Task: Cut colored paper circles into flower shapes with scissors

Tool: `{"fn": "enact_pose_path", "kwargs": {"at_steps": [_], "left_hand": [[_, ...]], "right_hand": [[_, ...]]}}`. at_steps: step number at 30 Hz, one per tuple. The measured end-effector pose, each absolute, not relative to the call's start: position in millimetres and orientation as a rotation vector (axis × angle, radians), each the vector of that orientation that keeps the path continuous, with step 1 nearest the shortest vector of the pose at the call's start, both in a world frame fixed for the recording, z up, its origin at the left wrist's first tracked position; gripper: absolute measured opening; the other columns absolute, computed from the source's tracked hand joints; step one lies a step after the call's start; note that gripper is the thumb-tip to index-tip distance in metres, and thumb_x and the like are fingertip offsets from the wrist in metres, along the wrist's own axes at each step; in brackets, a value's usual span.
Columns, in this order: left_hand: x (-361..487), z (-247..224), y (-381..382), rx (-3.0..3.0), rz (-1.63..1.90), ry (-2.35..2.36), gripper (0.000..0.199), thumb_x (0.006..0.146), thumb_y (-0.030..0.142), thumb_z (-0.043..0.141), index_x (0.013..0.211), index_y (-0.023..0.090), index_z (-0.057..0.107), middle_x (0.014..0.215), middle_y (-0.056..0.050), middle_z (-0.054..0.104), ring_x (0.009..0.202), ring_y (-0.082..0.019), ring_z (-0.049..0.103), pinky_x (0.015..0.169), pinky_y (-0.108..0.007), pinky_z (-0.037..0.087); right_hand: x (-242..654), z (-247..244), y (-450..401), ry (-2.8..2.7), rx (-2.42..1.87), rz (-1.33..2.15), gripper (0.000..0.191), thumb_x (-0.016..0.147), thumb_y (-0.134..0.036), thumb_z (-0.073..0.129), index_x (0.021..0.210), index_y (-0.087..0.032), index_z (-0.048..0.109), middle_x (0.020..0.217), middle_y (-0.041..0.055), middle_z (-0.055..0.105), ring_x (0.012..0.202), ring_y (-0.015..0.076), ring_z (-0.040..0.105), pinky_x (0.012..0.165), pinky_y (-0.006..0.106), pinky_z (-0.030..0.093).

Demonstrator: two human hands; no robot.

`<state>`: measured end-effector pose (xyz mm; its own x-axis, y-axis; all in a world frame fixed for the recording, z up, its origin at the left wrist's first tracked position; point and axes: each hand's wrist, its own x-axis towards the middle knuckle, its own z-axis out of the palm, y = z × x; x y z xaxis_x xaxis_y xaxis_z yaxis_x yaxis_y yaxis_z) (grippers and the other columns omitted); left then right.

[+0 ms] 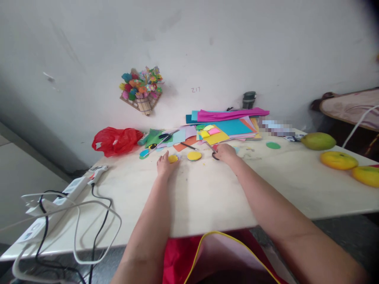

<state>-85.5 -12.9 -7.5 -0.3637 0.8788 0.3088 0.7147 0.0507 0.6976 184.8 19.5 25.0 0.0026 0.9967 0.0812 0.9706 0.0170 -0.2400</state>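
The left hand (166, 165) has a small yellow paper piece (173, 159) at its fingers. The right hand (225, 152) is on the scissors (215, 155), and I can't tell how tight it holds them. A yellow circle (194, 156) lies on the table (207, 197) between the two hands. Just behind it is a pen (189, 146), and then lots of bright paper (233, 128) in a messy pile, in the way of anything going to the wall. A red bag (117, 141) sits off to the left, near a white power strip (56, 209) with loopy cords. A green circle (272, 145) and some mangoes (339, 160) are on the right side. Paper flowers (142, 85) hang on the wall (201, 47).
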Motion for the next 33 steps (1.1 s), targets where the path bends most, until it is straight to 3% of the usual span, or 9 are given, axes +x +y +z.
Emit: {"fn": "enact_pose_path", "kwargs": {"at_steps": [3,8,13,17,22,27,33], "left_hand": [[-83,-9,-13,1.604,1.21,2.037,0.068,0.054,0.033,0.077,0.118,0.021,0.057,0.121,-0.016,0.06,0.123,-0.032,0.044,0.1,-0.038,0.03],[-88,-12,-9,1.596,1.215,2.053,0.066,0.058,0.031,0.075,0.12,0.018,0.056,0.117,-0.016,0.062,0.12,-0.031,0.047,0.097,-0.037,0.034],[-86,-9,-8,1.601,1.317,2.07,0.07,0.053,0.033,0.079,0.118,0.016,0.057,0.122,-0.019,0.058,0.123,-0.036,0.043,0.099,-0.042,0.034],[-75,-3,-11,1.6,1.533,1.953,0.047,0.066,0.03,0.07,0.111,0.017,0.062,0.12,-0.016,0.061,0.116,-0.031,0.051,0.1,-0.041,0.034],[-53,-8,-11,1.477,1.541,1.704,0.026,0.071,0.029,0.065,0.093,0.017,0.069,0.094,-0.011,0.071,0.089,-0.024,0.065,0.086,-0.035,0.047],[-37,-13,-11,1.567,1.365,1.689,0.029,0.071,0.026,0.065,0.097,0.012,0.068,0.093,-0.013,0.071,0.089,-0.023,0.066,0.084,-0.034,0.049],[-32,-7,-15,1.571,1.263,1.706,0.026,0.071,0.02,0.066,0.096,0.012,0.068,0.096,-0.014,0.071,0.089,-0.023,0.066,0.084,-0.033,0.049]], "right_hand": [[184,25,19,-2.081,-2.053,0.219,0.028,0.068,-0.03,0.063,0.093,-0.02,0.072,0.1,0.0132,0.068,0.096,0.026,0.062,0.071,0.03,0.046],[187,30,15,-2.172,-2.009,0.287,0.027,0.066,-0.019,0.061,0.091,-0.018,0.072,0.099,0.0138,0.068,0.093,0.0265,0.063,0.068,0.029,0.045],[184,31,15,-2.136,-1.846,0.1,0.028,0.078,-0.027,0.056,0.1,-0.019,0.07,0.108,0.0143,0.066,0.097,0.0281,0.062,0.074,0.033,0.045],[168,16,17,-2.2,-1.467,0.05,0.033,0.085,-0.031,0.051,0.113,-0.018,0.064,0.117,0.0125,0.062,0.107,0.0242,0.057,0.089,0.033,0.042],[142,-2,13,-2.365,-1.195,0.091,0.037,0.085,-0.022,0.052,0.121,-0.015,0.058,0.126,0.0121,0.058,0.119,0.0229,0.049,0.105,0.038,0.03],[128,-7,10,-2.38,-1.271,0.112,0.038,0.089,-0.019,0.047,0.125,-0.016,0.055,0.132,0.0109,0.054,0.12,0.022,0.05,0.1,0.035,0.035],[126,-11,16,-2.412,-1.282,0.057,0.03,0.088,-0.021,0.049,0.113,-0.017,0.065,0.121,0.0086,0.063,0.11,0.0224,0.057,0.095,0.031,0.038]]}}
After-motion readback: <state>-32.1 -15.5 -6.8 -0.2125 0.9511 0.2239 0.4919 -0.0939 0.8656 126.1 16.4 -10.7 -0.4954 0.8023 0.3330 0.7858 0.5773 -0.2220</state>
